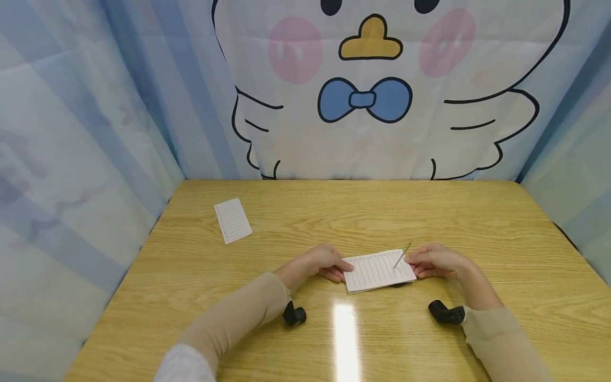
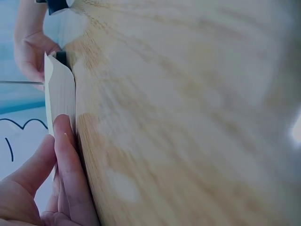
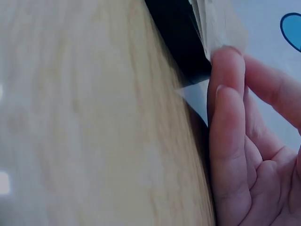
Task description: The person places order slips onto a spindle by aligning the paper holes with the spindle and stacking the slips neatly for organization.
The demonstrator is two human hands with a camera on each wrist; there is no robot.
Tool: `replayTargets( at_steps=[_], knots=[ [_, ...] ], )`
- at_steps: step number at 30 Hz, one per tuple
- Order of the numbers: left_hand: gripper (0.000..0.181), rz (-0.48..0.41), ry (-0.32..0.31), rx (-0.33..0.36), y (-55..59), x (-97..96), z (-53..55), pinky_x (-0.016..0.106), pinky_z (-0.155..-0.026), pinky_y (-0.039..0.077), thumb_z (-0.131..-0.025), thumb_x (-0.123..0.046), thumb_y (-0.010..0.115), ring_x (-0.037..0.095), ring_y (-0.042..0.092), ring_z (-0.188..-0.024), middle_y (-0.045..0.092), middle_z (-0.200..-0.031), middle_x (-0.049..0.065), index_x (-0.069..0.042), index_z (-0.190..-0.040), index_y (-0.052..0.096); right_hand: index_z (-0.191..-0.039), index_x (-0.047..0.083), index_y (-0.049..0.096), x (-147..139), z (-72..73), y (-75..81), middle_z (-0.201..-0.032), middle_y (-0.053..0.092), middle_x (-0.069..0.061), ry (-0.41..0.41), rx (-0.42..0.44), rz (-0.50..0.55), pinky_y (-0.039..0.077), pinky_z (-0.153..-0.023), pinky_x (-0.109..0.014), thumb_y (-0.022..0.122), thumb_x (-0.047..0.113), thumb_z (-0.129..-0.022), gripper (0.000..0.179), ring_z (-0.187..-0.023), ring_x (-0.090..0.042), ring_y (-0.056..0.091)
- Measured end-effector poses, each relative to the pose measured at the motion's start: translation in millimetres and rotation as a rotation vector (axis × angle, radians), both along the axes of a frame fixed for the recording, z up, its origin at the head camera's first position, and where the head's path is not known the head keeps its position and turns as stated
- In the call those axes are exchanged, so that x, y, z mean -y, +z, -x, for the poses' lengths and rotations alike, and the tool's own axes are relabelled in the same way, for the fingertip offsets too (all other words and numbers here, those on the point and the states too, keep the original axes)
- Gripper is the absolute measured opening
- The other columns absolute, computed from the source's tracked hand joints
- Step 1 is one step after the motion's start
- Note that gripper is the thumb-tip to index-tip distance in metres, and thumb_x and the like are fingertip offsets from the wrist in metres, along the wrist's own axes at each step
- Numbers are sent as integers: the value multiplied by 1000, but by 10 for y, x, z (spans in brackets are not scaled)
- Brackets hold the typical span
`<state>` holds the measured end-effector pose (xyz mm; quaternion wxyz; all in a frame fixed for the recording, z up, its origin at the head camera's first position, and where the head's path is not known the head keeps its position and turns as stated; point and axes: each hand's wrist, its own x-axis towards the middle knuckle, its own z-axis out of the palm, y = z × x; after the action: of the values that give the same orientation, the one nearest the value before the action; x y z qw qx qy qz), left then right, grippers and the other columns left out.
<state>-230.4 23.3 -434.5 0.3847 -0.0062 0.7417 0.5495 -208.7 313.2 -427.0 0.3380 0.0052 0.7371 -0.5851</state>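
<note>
A stack of white lined paper slips (image 1: 369,273) lies crosswise at the middle of the table. A thin metal spike (image 1: 402,254) rises through the slips near their right end. Part of its black base (image 1: 398,285) shows beneath them, and more of the base (image 3: 176,40) appears in the right wrist view. My left hand (image 1: 329,262) pinches the left end of the stack, thumb on top and fingers below. At the right end, my right hand (image 1: 436,260) pinches the edge beside the spike. In the left wrist view the stack (image 2: 61,92) is seen edge-on and bends upward at the far end.
Another lined slip (image 1: 233,220) lies alone at the back left of the wooden table (image 1: 382,212). Black wrist devices (image 1: 294,315) hang at both sleeves. A printed curtain (image 1: 363,143) stands behind the table's far edge.
</note>
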Motion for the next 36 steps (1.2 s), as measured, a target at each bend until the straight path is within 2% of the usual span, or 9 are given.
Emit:
replayTargets(
  at_steps=[4,13,20,24,26,28,33,36],
  knots=[
    [14,-15,6,9,10,14,-10,19,-45,48,-80,-5,69,10,58,-45,62,-57,8,-3,-69,61,-82,10,64,-11,12,-3,-68,61,2,-1,29,9,51,-59,-19,57,17,-90,13,-59,-4,58],
    [9,-61,-15,53,51,98,-21,25,-52,52,-83,-7,65,15,63,-53,65,-67,12,2,-81,65,-82,10,64,-16,25,-20,-69,60,2,13,24,11,51,-60,-19,57,18,-91,13,-60,-4,58],
    [19,-73,-51,24,128,289,-24,30,-58,54,-88,-12,59,17,63,-59,67,-79,14,5,-97,62,-80,11,65,-17,34,-50,-68,60,2,9,30,11,51,-59,-18,57,18,-91,14,-59,-4,58],
    [25,-52,-70,-36,157,434,-22,30,-59,53,-89,-18,58,17,64,-63,68,-85,13,1,-104,58,-80,11,65,-8,34,-62,-67,60,2,1,35,9,51,-59,-18,57,17,-91,15,-59,-4,58],
    [28,-16,-78,-107,181,516,-10,29,-60,52,-90,-23,58,17,63,-67,67,-90,12,-2,-109,55,-79,11,65,-7,35,-65,-67,61,3,0,38,9,51,-59,-18,57,17,-91,15,-59,-3,58],
    [29,27,-73,-210,196,606,19,29,-60,50,-91,-25,57,18,62,-69,65,-93,10,-4,-110,54,-79,12,65,-6,38,-70,-67,61,3,9,35,9,51,-59,-18,57,17,-91,16,-58,-3,58],
    [28,199,14,-590,250,838,78,34,-68,48,-92,-26,56,24,56,-84,57,-101,14,-3,-108,55,-78,12,65,-13,44,-60,-66,61,3,8,36,1,50,-59,-18,58,18,-90,16,-58,-3,58],
    [33,350,60,-763,264,985,111,41,-80,44,-92,-27,54,31,52,-99,54,-110,17,0,-111,54,-78,12,64,-14,43,-50,-66,60,3,5,35,-2,50,-58,-18,58,18,-90,16,-58,-2,57]
  ],
)
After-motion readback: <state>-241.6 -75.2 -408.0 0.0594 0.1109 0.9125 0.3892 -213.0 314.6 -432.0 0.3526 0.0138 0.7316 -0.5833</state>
